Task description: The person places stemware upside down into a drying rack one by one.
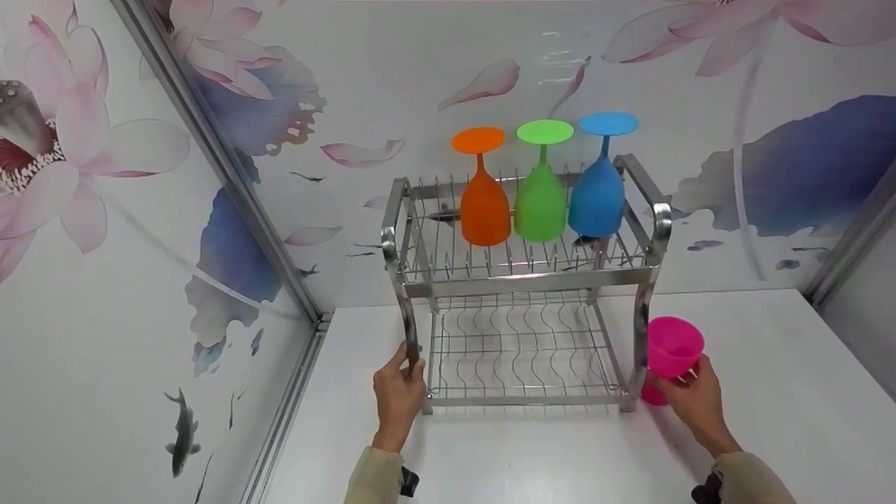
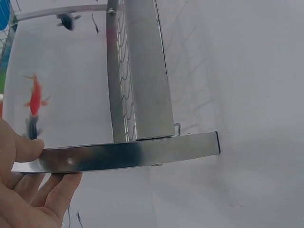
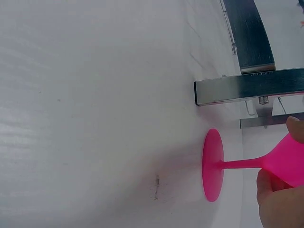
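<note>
A two-tier metal dish rack [image 1: 525,281] stands on the white table. On its upper tier, an orange goblet [image 1: 484,210], a green goblet [image 1: 540,210] and a blue goblet [image 1: 597,203] sit upside down in a row. My left hand [image 1: 399,395] grips the rack's left front leg, thumb on one side and fingers on the other in the left wrist view [image 2: 28,185]. Beside the right front leg, my right hand [image 1: 696,406] holds a pink goblet [image 1: 675,346] by its bowl, mouth up. Its round foot [image 3: 213,165] shows in the right wrist view, close to the table.
The rack's lower tier [image 1: 518,343] is a wire grid with wavy rods. Behind the table [image 1: 756,350] rises a wall panel [image 1: 392,84] printed with flowers, and a similar panel [image 1: 126,315] stands at the left.
</note>
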### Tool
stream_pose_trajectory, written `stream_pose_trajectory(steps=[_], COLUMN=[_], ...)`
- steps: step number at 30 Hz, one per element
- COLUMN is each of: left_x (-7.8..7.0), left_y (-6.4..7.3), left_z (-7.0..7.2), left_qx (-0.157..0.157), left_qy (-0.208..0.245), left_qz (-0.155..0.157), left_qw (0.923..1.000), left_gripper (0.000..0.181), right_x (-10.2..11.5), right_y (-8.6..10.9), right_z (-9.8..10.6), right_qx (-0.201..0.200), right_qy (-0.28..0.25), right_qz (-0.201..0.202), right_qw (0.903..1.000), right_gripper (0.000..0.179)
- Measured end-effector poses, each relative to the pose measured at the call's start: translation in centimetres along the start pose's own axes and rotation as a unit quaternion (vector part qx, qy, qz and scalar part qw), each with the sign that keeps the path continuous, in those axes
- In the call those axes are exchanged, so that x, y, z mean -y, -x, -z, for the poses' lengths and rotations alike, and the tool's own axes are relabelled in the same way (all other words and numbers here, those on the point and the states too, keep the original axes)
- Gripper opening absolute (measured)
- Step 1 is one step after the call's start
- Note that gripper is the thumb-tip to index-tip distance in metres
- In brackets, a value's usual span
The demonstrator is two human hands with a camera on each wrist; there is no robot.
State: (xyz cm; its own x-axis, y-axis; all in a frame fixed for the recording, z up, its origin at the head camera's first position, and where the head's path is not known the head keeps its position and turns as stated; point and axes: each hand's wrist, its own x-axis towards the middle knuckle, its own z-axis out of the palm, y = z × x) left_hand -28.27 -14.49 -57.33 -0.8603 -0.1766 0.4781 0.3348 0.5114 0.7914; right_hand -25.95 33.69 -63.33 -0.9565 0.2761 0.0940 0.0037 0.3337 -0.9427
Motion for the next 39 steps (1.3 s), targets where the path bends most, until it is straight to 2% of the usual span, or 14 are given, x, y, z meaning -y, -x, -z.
stream_pose_trajectory(steps=[5,13,21,26,30,35,39], left_x=[0.2,0.3,0.2,0.3,0.4,0.3,0.3], left_y=[0.0,0.1,0.2,0.3,0.5,0.4,0.2], left_z=[0.0,0.1,0.1,0.1,0.1,-0.1,-0.2], left_qx=[0.002,0.005,0.003,0.001,-0.002,-0.008,-0.011], left_qy=[0.000,0.010,0.012,0.009,0.008,0.000,-0.002], left_qz=[-0.002,0.016,0.014,0.002,0.000,-0.004,-0.011], left_qw=[1.0000,0.9998,0.9998,1.0000,1.0000,1.0000,0.9999], left_gripper=[0.030,0.034,0.032,0.032,0.033,0.036,0.035], right_x=[0.4,1.5,2.4,3.2,4.1,5.3,6.5], right_y=[0.0,0.0,0.6,1.3,2.1,3.2,4.2], right_z=[0.3,1.4,2.7,3.1,3.5,4.2,4.6], right_qx=[-0.002,-0.014,-0.022,-0.041,-0.051,-0.054,-0.048], right_qy=[0.002,0.014,0.026,0.035,0.033,0.018,0.005], right_qz=[0.008,0.021,0.016,0.024,0.057,0.123,0.140], right_qw=[1.0000,0.9996,0.9993,0.9983,0.9966,0.9908,0.9890], right_gripper=[0.085,0.088,0.092,0.095,0.094,0.088,0.089])
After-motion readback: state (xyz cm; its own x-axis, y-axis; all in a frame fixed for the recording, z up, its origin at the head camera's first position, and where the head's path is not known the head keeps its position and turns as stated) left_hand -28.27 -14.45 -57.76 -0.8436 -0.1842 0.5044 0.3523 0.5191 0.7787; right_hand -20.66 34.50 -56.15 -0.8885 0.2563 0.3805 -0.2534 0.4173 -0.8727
